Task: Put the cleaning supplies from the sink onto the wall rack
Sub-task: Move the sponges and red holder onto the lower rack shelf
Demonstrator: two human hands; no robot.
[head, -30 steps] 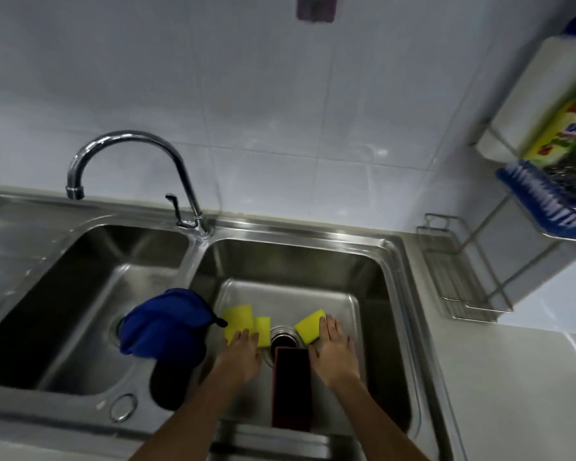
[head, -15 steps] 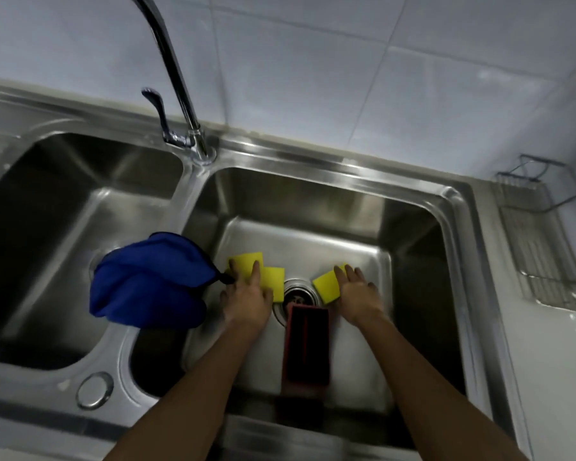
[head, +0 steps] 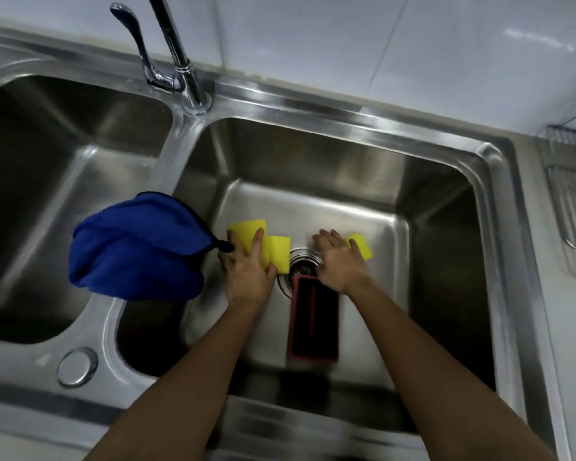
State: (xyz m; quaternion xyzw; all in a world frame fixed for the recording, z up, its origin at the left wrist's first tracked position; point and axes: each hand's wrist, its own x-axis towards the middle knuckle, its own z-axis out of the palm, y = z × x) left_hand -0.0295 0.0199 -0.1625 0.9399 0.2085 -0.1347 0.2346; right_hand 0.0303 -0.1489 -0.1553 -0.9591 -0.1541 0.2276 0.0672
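Two yellow sponges lie on the floor of the right sink basin (head: 446, 261), left of the drain (head: 305, 259). My left hand (head: 250, 274) lies over them: fingers across the far sponge (head: 245, 227), thumb curled around the near sponge (head: 278, 252). A third yellow sponge (head: 361, 247) lies right of the drain. My right hand (head: 338, 261) rests flat beside it, fingers spread, its outer edge touching the sponge. A red and black rectangular holder (head: 313, 319) lies just in front of the drain, between my wrists.
A blue cloth (head: 133, 247) hangs over the divider between the two basins. The faucet (head: 180, 58) stands behind the divider. A wire rack shelf (head: 572, 207) sits at the right edge, beside the counter. The left basin (head: 47, 194) holds nothing visible.
The view has tilted down and closer to the sink. My left thumb has closed around the near sponge. My right hand has shifted left, so the third sponge now shows at its right side.
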